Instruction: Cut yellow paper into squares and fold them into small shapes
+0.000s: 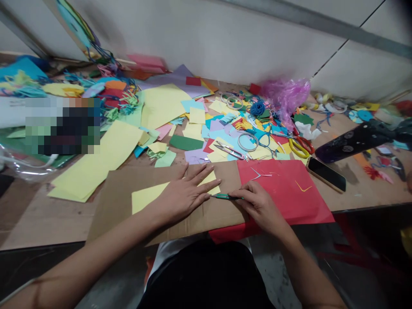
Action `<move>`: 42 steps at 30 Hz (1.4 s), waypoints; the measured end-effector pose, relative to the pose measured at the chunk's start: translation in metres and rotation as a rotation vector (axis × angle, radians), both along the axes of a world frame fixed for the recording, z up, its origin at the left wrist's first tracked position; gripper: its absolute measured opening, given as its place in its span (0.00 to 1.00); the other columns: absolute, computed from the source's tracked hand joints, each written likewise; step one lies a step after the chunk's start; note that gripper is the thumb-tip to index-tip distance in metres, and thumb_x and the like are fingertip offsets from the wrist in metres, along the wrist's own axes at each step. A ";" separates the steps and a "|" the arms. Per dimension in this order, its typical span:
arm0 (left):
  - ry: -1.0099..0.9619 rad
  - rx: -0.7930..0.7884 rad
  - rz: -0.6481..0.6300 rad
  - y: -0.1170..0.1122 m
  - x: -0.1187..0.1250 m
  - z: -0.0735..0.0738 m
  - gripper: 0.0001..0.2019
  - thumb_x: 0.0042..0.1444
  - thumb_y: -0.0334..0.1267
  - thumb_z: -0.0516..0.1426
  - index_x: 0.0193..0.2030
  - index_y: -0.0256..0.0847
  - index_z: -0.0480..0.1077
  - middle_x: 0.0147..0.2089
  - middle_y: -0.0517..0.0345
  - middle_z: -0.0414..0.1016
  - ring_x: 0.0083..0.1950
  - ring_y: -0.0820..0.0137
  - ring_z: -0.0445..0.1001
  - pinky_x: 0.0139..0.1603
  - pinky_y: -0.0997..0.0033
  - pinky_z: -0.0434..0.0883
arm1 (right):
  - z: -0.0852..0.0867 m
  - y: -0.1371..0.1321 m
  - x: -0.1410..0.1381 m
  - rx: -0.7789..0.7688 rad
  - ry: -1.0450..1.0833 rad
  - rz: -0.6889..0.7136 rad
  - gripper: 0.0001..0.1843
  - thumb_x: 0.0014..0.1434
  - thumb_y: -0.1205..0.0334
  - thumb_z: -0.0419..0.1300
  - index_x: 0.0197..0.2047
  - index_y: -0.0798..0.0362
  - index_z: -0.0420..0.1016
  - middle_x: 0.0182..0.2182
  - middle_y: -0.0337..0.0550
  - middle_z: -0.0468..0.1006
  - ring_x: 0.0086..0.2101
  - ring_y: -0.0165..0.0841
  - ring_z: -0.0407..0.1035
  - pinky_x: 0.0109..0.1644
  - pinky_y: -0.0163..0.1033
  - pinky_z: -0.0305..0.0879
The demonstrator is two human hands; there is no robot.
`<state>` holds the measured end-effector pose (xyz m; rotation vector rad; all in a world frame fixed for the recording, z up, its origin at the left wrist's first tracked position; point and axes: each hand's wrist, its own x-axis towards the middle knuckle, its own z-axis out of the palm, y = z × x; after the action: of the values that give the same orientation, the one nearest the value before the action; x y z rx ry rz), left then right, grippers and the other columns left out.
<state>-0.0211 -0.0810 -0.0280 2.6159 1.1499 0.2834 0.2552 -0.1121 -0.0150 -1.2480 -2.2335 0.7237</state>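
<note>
On the bench (32, 219), near edge, and here's the action: L hand (185, 193) is flat, palm down, fingers (196, 180) spread and not gripping anything, resting on a yellow paper (148, 199). That paper lies under the hand, one end showing by the wrist, the other poking out past the fingers. All of it sits on a brown cardboard (112, 201), a big flat sheet.

Now R hand (260, 206): fingers clenched on small green-handled snips (223, 196), tips pointing L, right along the paper's lower edge & just beside the L fingertips. R hand rests at the cardboard's R edge, next to a red sheet (283, 189) w/ thin paper scraps on it.

Further up, big heap of coloured paper offcuts, incl. a green piece (182, 143), a roll of tape (247, 141), blue yarn (257, 108), yellow-handled scissors (299, 148). To the R of the red sheet, a phone (326, 174) lies face up. Pink plastic wrap (285, 101) bunched at the back.
</note>
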 end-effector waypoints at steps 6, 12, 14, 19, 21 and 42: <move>0.010 -0.012 0.014 0.004 0.011 -0.005 0.24 0.72 0.51 0.45 0.72 0.62 0.57 0.79 0.59 0.46 0.79 0.57 0.46 0.76 0.40 0.38 | -0.002 0.000 0.001 0.019 0.003 0.002 0.15 0.69 0.67 0.56 0.52 0.45 0.80 0.37 0.45 0.73 0.39 0.36 0.70 0.41 0.40 0.69; 0.006 -0.027 0.007 0.013 0.026 0.000 0.24 0.72 0.48 0.46 0.73 0.59 0.56 0.80 0.58 0.42 0.79 0.56 0.43 0.76 0.39 0.38 | -0.006 0.001 0.008 0.030 0.009 -0.044 0.15 0.69 0.66 0.57 0.53 0.44 0.80 0.36 0.44 0.71 0.38 0.37 0.69 0.40 0.40 0.68; -0.008 -0.050 -0.010 0.015 0.023 0.005 0.24 0.73 0.46 0.45 0.74 0.59 0.54 0.80 0.57 0.40 0.79 0.57 0.42 0.76 0.41 0.39 | -0.006 0.001 0.010 0.030 0.015 -0.049 0.15 0.69 0.67 0.56 0.53 0.45 0.80 0.36 0.44 0.71 0.39 0.37 0.69 0.41 0.40 0.68; -0.007 -0.021 0.010 0.016 0.008 0.010 0.23 0.73 0.45 0.45 0.73 0.58 0.57 0.80 0.59 0.43 0.79 0.58 0.43 0.76 0.41 0.37 | -0.007 0.002 0.012 0.019 0.015 -0.053 0.14 0.69 0.67 0.56 0.53 0.46 0.79 0.36 0.45 0.71 0.40 0.37 0.68 0.42 0.41 0.68; 0.021 -0.024 0.005 0.014 0.005 0.007 0.23 0.73 0.46 0.46 0.73 0.59 0.57 0.80 0.58 0.43 0.79 0.57 0.42 0.76 0.40 0.38 | -0.007 0.002 0.012 0.018 0.015 -0.052 0.15 0.69 0.67 0.56 0.53 0.46 0.79 0.36 0.45 0.71 0.40 0.38 0.68 0.42 0.41 0.68; 0.102 -0.008 0.044 0.018 0.018 0.010 0.23 0.73 0.46 0.43 0.73 0.58 0.57 0.80 0.56 0.39 0.80 0.58 0.41 0.75 0.39 0.38 | -0.007 -0.004 0.005 -0.006 0.020 -0.060 0.15 0.70 0.66 0.56 0.54 0.45 0.79 0.35 0.43 0.70 0.39 0.37 0.67 0.41 0.40 0.66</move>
<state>-0.0034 -0.0633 -0.0178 2.6272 1.2399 0.1552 0.2603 -0.1160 -0.0215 -1.2997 -2.1698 0.7176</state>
